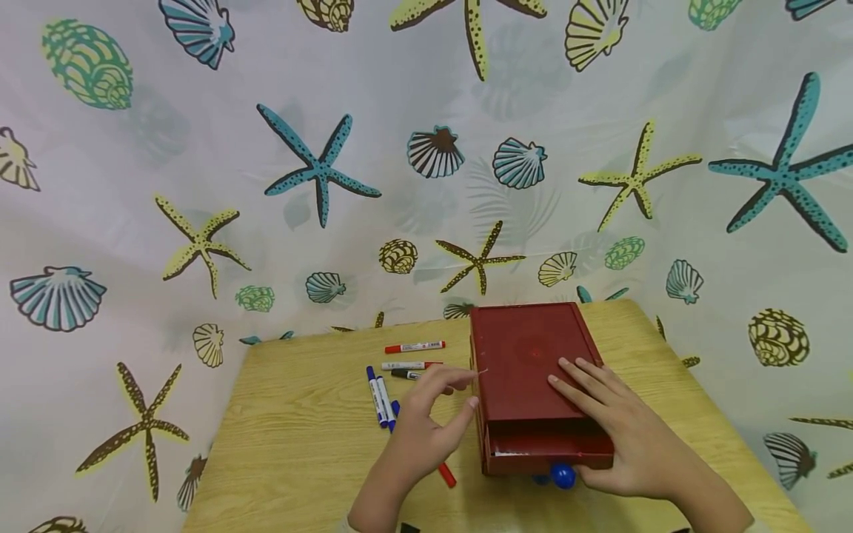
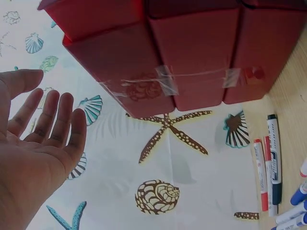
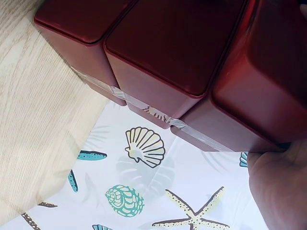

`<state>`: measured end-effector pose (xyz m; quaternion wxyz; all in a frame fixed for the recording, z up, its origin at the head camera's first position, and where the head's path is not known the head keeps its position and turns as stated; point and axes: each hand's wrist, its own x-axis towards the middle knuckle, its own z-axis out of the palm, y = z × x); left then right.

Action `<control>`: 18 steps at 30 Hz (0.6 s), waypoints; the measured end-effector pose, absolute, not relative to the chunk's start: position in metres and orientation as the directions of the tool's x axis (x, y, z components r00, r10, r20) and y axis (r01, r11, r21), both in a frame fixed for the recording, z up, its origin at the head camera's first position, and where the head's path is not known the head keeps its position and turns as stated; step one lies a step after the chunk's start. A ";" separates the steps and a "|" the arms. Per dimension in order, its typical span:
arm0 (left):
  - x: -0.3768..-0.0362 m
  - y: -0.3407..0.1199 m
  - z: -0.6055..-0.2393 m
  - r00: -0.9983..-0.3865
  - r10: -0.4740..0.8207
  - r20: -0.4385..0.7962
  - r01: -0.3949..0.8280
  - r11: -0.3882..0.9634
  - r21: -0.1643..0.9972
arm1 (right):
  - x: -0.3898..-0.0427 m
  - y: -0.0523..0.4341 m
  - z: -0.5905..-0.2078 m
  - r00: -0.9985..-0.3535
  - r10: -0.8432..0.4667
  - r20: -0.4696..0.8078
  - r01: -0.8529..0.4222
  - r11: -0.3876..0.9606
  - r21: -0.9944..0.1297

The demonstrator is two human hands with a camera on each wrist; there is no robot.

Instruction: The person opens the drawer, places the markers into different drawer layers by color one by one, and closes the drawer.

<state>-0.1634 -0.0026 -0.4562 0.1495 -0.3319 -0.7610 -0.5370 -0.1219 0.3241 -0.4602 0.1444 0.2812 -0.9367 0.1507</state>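
A dark red drawer box (image 1: 533, 363) stands on the table, its drawer (image 1: 549, 463) partly pulled out at the front. A blue ball-shaped knob (image 1: 563, 476) sits on the drawer's front. My right hand (image 1: 620, 429) rests its spread, straight fingers on the box's top near the right edge. The right thumb lies at the drawer's front, beside the knob. At the box's left side is my left hand (image 1: 433, 414), its fingers loosely bent and nothing held between them and the thumb. Whether its fingertips touch the box I cannot tell. Clear tape (image 2: 201, 79) runs across joined red sections.
Several markers lie left of the box: a red-capped marker (image 1: 415, 346), a black marker (image 1: 405, 374), a blue marker (image 1: 376, 396) among them. A red marker end (image 1: 446, 474) shows near the left wrist. Behind the wooden table (image 1: 286, 444) hangs a shell-and-starfish cloth (image 1: 373, 244).
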 end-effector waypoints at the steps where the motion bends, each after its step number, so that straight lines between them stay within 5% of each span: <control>1: -0.165 -0.004 -0.458 -0.737 0.342 0.583 0.665 0.212 0.716 | -0.122 0.324 -0.461 -0.796 -0.486 0.360 -0.574 0.795 -0.197; 18: -0.178 -0.018 -0.479 -0.830 0.321 0.457 0.551 0.344 0.760 | -0.121 0.322 -0.460 -0.771 -0.504 0.389 -0.598 0.784 -0.169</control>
